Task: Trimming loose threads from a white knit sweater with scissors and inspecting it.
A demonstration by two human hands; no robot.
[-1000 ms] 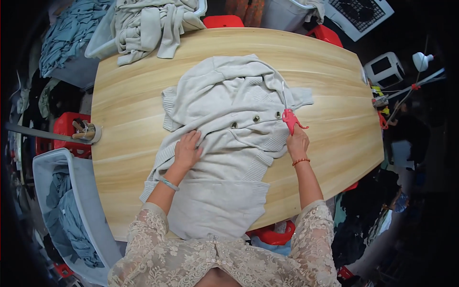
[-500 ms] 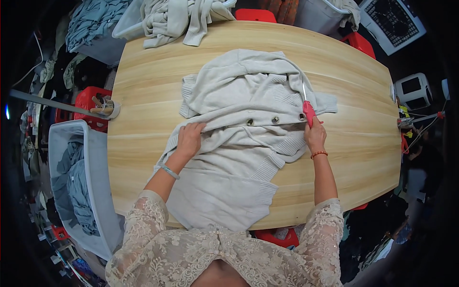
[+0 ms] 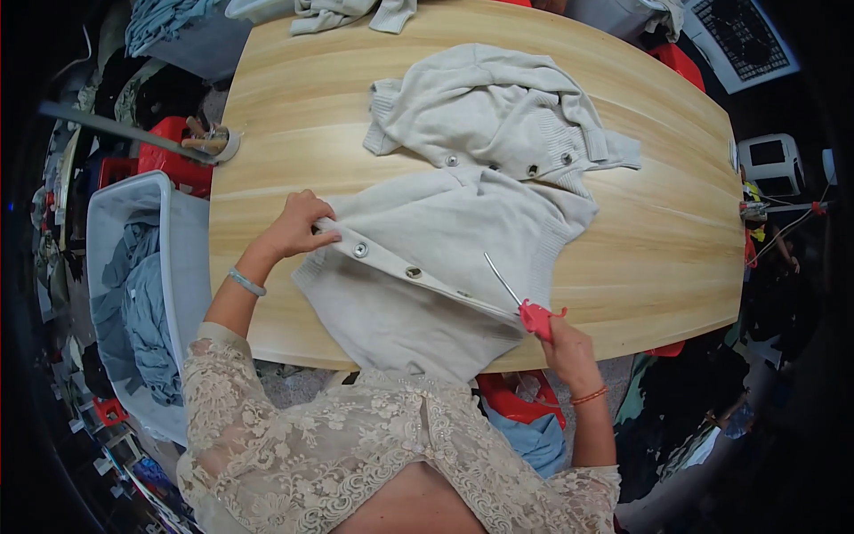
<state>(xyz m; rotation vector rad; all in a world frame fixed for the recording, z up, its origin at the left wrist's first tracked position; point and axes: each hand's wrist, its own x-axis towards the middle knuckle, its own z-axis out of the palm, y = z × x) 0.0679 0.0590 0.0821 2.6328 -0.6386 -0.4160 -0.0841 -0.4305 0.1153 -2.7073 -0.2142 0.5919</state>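
A cream knitted cardigan (image 3: 427,209) lies spread on the table, its buttoned front strip (image 3: 384,260) drawn up in a slanting line. My left hand (image 3: 301,224) is closed on the strip's left end, thumb against fingers. In my right hand (image 3: 569,351) are red-handled scissors (image 3: 537,318), their slim metal blade pointing up and left above the knit. The strip's lower right end reaches the scissors; whether my right fingers also grip the cloth is hidden. More dark round buttons run along the other front edge, farther up the garment.
The wooden table (image 3: 676,240) has a curved right edge. More cream knitwear (image 3: 342,16) lies at its far left. A white bin (image 3: 182,258) of blue-grey garments stands at the left, beside a cup of tools (image 3: 218,142). Red stools (image 3: 525,400) stand around the table.
My left hand has moved left and now holds the front strip. My right hand with the scissors has come down toward me. The cardigan's near front has been pulled nearer; the view has shifted.
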